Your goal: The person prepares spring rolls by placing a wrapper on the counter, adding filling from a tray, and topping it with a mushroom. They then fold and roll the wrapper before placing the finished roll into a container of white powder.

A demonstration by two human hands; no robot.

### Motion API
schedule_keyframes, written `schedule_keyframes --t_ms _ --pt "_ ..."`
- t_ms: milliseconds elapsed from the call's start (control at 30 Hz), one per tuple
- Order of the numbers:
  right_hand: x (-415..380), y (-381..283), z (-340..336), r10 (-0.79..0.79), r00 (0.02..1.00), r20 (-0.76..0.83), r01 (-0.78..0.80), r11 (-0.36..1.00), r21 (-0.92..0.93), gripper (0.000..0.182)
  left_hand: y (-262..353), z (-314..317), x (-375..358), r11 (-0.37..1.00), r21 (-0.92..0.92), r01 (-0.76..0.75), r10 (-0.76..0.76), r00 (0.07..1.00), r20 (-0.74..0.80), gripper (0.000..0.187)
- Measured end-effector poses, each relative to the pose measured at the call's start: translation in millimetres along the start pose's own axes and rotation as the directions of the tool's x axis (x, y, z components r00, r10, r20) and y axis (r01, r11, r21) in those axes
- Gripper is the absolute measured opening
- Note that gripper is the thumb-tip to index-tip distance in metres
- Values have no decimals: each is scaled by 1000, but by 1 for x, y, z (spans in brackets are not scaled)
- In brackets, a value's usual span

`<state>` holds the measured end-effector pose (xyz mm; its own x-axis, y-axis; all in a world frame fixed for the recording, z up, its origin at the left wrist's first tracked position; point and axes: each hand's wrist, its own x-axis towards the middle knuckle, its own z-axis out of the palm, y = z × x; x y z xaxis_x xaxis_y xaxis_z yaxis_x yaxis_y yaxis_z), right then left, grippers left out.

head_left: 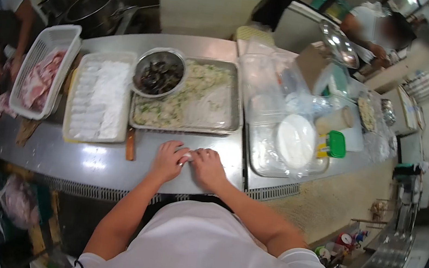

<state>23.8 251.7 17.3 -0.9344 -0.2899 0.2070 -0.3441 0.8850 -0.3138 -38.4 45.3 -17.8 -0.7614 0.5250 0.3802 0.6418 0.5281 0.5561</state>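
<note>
My left hand (169,160) and my right hand (207,168) meet over the steel table, fingers curled around a small white roll (188,155). Most of the roll is hidden under the fingers. Just beyond them lies a metal tray (185,129) with a pale, green-flecked filling (160,114) and a smooth whitish area at its right. A steel bowl (138,77) of dark, shiny pieces (160,77) sits on the tray's left corner. Farther left, a white tray (70,114) holds rows of white rolls (100,99).
A white basket (28,69) with raw meat (42,79) stands at the left. A brown wooden strip (131,145) lies left of my hands. To the right are plastic bags, a round white stack (295,141) and a green-lidded container (336,144). Other people work at far left and upper right.
</note>
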Motion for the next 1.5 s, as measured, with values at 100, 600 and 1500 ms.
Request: schedule_keyframes --t_ms 100,600,1500 --pt "2 -4 -5 26 1000 8 -25 998 -56 47 4 -6 0 999 21 -24 24 1000 19 36" --pt "27 -3 -6 44 992 121 -63 986 156 54 10 -42 -68 985 -34 172 -175 977 -125 49" --pt "367 -189 63 -99 976 193 60 979 196 37 -3 -55 -89 958 -87 273 -284 939 -193 43"
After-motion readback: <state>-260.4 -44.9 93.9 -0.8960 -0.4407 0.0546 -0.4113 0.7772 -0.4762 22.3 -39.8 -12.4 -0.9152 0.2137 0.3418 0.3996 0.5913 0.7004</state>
